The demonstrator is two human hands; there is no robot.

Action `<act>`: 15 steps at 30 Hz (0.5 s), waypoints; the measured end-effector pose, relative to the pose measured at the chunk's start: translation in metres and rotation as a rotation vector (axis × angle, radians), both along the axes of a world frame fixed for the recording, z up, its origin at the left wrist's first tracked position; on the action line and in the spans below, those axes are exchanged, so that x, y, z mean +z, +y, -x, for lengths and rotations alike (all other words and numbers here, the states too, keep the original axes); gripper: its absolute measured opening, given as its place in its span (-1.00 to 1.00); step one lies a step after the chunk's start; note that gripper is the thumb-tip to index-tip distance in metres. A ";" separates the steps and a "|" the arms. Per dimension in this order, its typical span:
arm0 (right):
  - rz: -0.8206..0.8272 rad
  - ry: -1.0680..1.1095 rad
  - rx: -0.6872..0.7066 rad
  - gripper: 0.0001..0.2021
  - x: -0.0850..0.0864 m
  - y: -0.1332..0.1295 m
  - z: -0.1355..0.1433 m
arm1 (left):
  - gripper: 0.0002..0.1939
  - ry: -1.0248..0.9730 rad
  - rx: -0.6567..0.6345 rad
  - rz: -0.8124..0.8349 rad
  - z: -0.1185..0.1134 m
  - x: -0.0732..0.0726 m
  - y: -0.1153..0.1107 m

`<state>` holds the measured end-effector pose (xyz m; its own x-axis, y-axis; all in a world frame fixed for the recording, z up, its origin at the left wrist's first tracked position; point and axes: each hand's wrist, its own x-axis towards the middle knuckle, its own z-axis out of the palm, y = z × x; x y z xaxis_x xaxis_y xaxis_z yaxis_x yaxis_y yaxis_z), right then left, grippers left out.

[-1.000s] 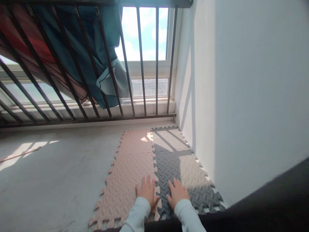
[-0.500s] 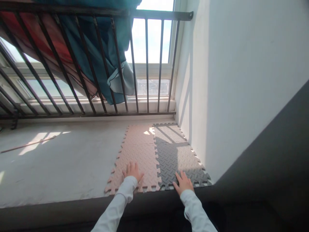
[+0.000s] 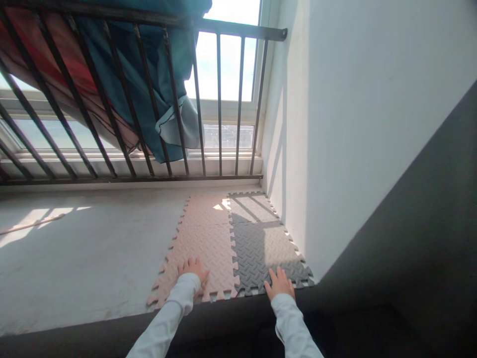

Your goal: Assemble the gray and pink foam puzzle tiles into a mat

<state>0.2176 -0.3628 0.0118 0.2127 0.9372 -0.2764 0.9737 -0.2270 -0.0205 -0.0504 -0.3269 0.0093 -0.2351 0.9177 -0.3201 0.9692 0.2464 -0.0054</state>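
My left hand lies with fingers spread on the near pink foam mat tile. On the near dark grey foam mat tile, close to its front edge, my right hand rests with its fingers apart. Behind these are a far pink foam tile and a far grey foam tile, joined to the near ones along thin seams. All have toothed edges and a raised tread pattern. The pink and grey columns lie side by side, and neither hand grips anything.
The tiles lie on a pale ledge that drops off at the front. A white wall rises on the right. Dark metal railing runs along the back, with teal and red cloth behind it. A thin stick lies left.
The view has turned slightly, so the railing and tiles sit a little further left. Both hands stay on their tiles with fingers spread.
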 end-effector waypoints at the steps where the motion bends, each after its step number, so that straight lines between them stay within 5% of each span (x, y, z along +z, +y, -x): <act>1: -0.023 0.012 0.011 -0.53 -0.001 0.000 0.001 | -0.37 -0.010 -0.063 -0.008 -0.009 -0.003 0.005; 6: -0.085 0.084 0.122 -0.53 -0.007 0.007 0.007 | -0.34 -0.135 -0.327 -0.005 -0.074 -0.020 0.041; 15: -0.082 0.046 0.000 -0.51 -0.029 0.027 -0.015 | -0.34 -0.246 -0.534 -0.084 -0.180 -0.021 0.140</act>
